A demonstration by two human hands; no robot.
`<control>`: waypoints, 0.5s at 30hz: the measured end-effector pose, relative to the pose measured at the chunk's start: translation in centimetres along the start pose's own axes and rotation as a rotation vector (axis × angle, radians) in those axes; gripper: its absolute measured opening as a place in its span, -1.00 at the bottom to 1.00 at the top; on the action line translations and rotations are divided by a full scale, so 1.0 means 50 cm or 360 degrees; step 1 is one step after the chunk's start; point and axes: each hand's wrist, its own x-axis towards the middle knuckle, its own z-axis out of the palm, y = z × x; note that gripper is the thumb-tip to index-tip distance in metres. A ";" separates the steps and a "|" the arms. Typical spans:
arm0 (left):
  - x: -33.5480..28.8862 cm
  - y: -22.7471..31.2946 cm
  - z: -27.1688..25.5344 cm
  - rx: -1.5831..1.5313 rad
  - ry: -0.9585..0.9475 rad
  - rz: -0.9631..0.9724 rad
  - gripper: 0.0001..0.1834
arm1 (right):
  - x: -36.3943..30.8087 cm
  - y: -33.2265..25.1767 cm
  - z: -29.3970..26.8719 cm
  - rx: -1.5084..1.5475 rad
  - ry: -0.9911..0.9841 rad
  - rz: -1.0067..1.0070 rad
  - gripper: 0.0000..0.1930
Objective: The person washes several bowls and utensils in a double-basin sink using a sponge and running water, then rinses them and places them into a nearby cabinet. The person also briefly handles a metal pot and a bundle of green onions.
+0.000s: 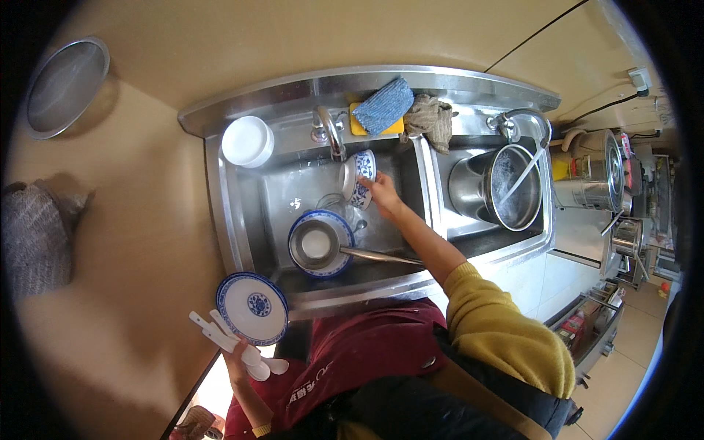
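My right hand point(382, 195) is closed on the rim of a blue-and-white patterned bowl point(362, 180), tipped on its side below the faucet point(329, 132) in the left sink basin. At the lower left, my left hand point(236, 362) grips several white soup spoons point(218, 336). A white plate with a blue rim point(253, 308) is right by that hand, over the sink's front corner; I cannot tell whether the fingers hold it too. Lower in the basin, a long-handled metal ladle or strainer point(313, 244) rests on a blue-rimmed dish point(328, 269), with something round and white inside it.
Stacked white bowls point(248, 141) stand at the sink's back left corner. A blue cloth point(383, 106) lies on a yellow sponge point(359, 126) beside a brown rag point(433, 119). The right basin point(469, 242) holds a large metal pot point(469, 185) with liquid.
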 end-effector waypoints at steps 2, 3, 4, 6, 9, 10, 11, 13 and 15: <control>0.002 -0.003 -0.004 -0.0050 -0.0004 -0.0030 -0.71 | 0.024 0.020 0.030 -0.0915 0.0445 -0.0064 -0.76; 0.003 -0.003 -0.007 -0.0017 -0.0036 -0.0036 -0.71 | 0.034 0.035 0.059 -0.1477 0.0687 -0.0162 -0.67; 0.005 -0.004 -0.010 0.0018 -0.0065 -0.0038 -0.71 | 0.039 0.049 0.083 -0.1546 0.0681 -0.0336 -0.63; 0.009 -0.005 -0.012 0.0035 -0.0072 -0.0019 -0.72 | 0.041 0.071 0.117 -0.1570 0.0566 -0.0408 -0.59; 0.009 -0.005 -0.009 0.0026 -0.0023 0.0010 -0.73 | 0.037 0.092 0.098 -0.1348 0.0295 -0.0731 -0.60; 0.006 -0.005 -0.007 0.0030 -0.0019 0.0015 -0.73 | 0.035 0.097 0.068 -0.1572 0.0342 -0.0958 -0.60; 0.004 -0.005 -0.003 0.0024 -0.0015 0.0018 -0.74 | 0.038 0.098 0.027 -0.1766 0.0447 -0.1290 -0.60; -0.002 -0.005 0.003 0.0053 -0.0008 0.0050 -0.74 | 0.055 0.113 -0.045 -0.1201 0.0961 -0.0889 -0.65; -0.006 -0.002 0.008 0.0094 0.0077 0.0025 -0.74 | 0.081 0.149 -0.084 -0.1509 0.1475 -0.0428 -0.67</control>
